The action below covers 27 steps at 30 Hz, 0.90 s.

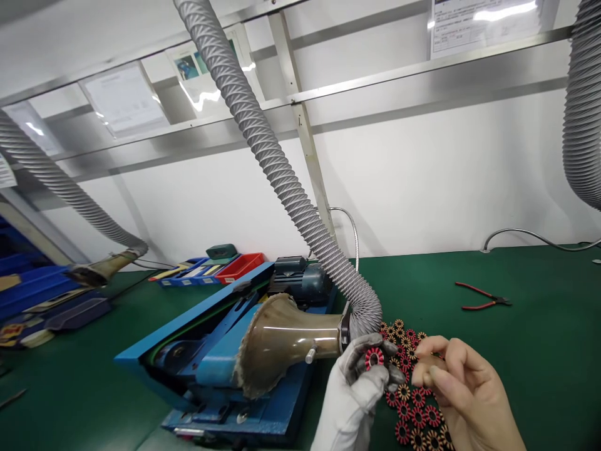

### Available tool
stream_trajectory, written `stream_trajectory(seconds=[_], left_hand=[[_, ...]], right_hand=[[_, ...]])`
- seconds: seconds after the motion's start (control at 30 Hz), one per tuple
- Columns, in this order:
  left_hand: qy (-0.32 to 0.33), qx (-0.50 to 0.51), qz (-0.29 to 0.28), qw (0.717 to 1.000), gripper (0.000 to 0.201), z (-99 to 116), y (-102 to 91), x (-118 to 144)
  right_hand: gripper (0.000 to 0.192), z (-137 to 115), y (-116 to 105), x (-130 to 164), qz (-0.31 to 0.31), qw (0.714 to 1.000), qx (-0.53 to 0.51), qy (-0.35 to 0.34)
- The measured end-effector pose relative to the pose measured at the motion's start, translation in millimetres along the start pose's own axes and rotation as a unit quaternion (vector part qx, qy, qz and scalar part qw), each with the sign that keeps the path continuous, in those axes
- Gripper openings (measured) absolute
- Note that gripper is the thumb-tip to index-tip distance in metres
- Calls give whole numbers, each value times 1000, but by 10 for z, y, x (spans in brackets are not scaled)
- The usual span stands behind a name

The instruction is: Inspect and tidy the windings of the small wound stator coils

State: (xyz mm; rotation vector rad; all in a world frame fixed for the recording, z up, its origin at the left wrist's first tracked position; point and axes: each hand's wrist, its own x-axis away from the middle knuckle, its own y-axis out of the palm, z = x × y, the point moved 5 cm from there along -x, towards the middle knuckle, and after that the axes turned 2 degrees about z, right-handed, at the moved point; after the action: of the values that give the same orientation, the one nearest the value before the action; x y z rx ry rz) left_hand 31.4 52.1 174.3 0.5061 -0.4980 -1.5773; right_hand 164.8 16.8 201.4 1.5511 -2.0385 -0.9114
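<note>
One red coil sits pinched between gloved left hand fingers.

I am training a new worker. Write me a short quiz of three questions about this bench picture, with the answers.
1. True or false: the left hand wears a white glove.
2. What does the left hand hold in its fingertips? A) the pliers B) a red coil C) the hose
3. Fill in: the pile of coils lies on the ______ mat.

Key
1. True; the right hand is bare.
2. B. The pliers lie apart on the mat, to the right; the hose ends in a hood over the blue machine.
3. green
</note>
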Motion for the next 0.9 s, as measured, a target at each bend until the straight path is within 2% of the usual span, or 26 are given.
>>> stream_trajectory(seconds=[0.33, 0.63, 0.9], left_hand=[[-13, -30, -12, 999, 30, 14, -10, -6], [0, -26, 2, 1000, 31, 23, -8, 39], [-8, -10, -17, 1000, 31, 13, 1, 23]], right_hand=[[40, 13, 9, -5, -2, 999, -20, 27], [45, 19, 28, 6, -9, 1000, 18, 8], [49, 23, 24, -6, -17, 998, 51, -30]])
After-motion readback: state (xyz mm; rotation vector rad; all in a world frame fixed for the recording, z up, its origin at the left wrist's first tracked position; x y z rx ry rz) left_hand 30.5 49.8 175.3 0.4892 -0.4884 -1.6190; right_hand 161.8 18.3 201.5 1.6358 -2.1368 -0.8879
